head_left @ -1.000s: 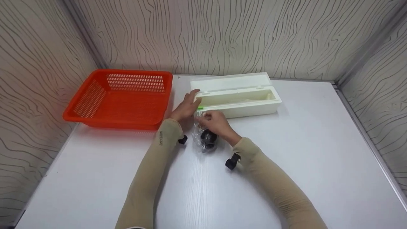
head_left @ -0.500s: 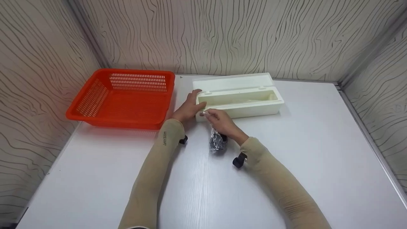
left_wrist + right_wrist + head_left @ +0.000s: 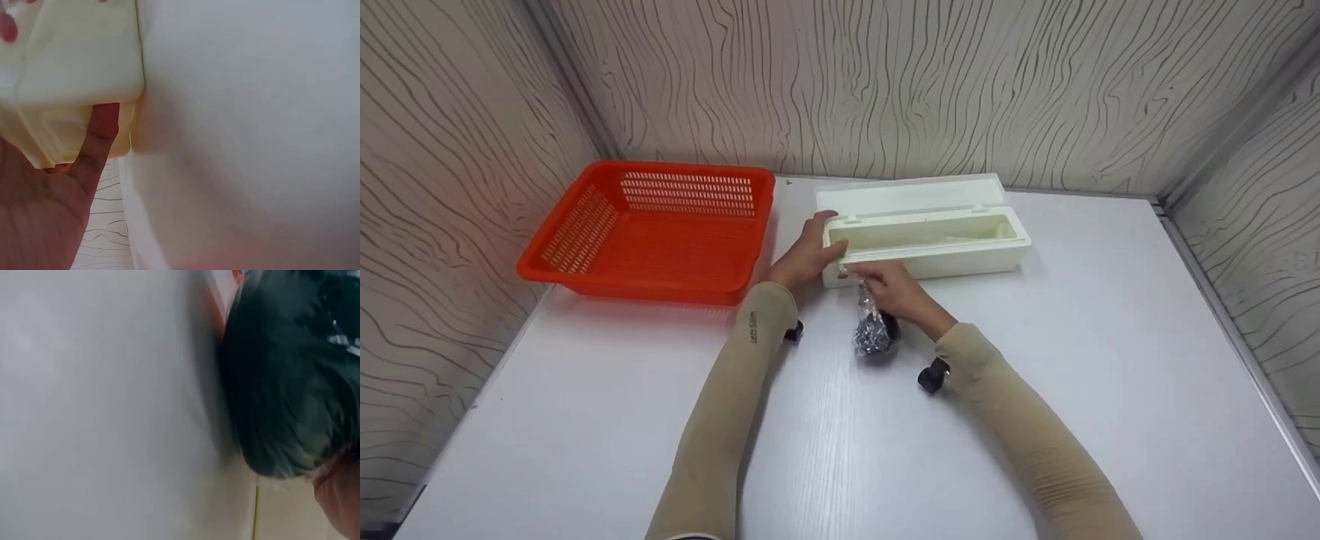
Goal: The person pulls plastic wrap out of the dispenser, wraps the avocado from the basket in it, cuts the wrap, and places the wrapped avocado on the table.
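A long white lidded box (image 3: pixel 960 261) stands at the back of the table with its lid raised. My left hand (image 3: pixel 808 255) grips the box's left end, with the thumb over the rim. In the left wrist view that hand (image 3: pixel 45 208) is wrapped round the end of the box (image 3: pixel 79 56). My right hand (image 3: pixel 894 289) pinches clear plastic film (image 3: pixel 868 298) close to the box's front left corner. Beneath this hand, the film is bunched around a dark rounded bundle (image 3: pixel 876 334). The bundle (image 3: pixel 292 377) looms large and blurred in the right wrist view; what lies inside is unclear.
A red plastic basket (image 3: pixel 660 289) with slotted sides stands to the left of the box. Wood-patterned panels (image 3: pixel 915 90) enclose the back and sides of the white table (image 3: pixel 825 457). Some clear film shows inside the box.
My right hand has shifted slightly right, and the wrapped bundle with it. The film has gathered into a narrow neck, and the green piece at the box's rim is out of sight. My left hand keeps its grip.
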`<state>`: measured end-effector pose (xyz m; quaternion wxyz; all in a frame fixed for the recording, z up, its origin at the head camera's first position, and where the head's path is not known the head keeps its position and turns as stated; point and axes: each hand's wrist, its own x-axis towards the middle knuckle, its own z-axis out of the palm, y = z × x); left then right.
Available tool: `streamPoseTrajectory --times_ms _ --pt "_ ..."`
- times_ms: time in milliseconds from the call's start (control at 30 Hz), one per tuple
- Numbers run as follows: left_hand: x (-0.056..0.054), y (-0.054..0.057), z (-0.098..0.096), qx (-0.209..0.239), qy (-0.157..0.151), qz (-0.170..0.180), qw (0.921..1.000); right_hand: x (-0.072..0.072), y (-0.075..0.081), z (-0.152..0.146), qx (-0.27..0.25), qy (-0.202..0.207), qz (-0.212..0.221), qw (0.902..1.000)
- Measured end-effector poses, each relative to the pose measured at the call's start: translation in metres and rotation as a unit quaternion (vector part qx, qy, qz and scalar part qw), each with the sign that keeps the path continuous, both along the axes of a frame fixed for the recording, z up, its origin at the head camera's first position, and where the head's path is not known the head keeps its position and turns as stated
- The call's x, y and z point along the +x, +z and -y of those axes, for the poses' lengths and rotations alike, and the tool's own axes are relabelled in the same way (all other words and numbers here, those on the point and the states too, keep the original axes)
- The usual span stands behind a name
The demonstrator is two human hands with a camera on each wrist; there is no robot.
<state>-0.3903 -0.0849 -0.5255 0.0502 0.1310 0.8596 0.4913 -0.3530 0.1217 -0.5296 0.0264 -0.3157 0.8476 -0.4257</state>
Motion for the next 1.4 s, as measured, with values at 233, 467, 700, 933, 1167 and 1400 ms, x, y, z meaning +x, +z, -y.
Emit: streamPoseTrajectory --times_ms 233,467,700,933,1167,1400 --pt "0.000 -0.001 0.000 -0.003 -0.001 0.000 1.0000 -0.002 0.003 -0.017 0.014 0.060 -0.030 0.9976" --pt "0.002 -0.001 -0.005 -0.004 -0.002 0.025 0.9997 -0.006 0.004 -0.040 0.019 0.138 -0.079 0.9871" --pt "0.002 0.001 -0.011 -0.023 -0.001 0.033 0.9992 -0.005 0.008 -0.062 0.031 0.144 -0.065 0.9870" --pt "0.001 0.002 -0.014 -0.028 0.006 0.039 0.9988 -0.011 0.015 -0.073 0.053 0.114 -0.030 0.9916" --pt "0.002 0.000 -0.012 -0.018 -0.003 0.024 0.9996 -0.007 0.026 -0.059 0.011 0.096 0.133 0.9863" --pt "0.004 -0.002 -0.001 -0.010 0.013 0.029 0.9994 -0.004 0.024 -0.007 -0.065 0.089 0.236 0.9654"
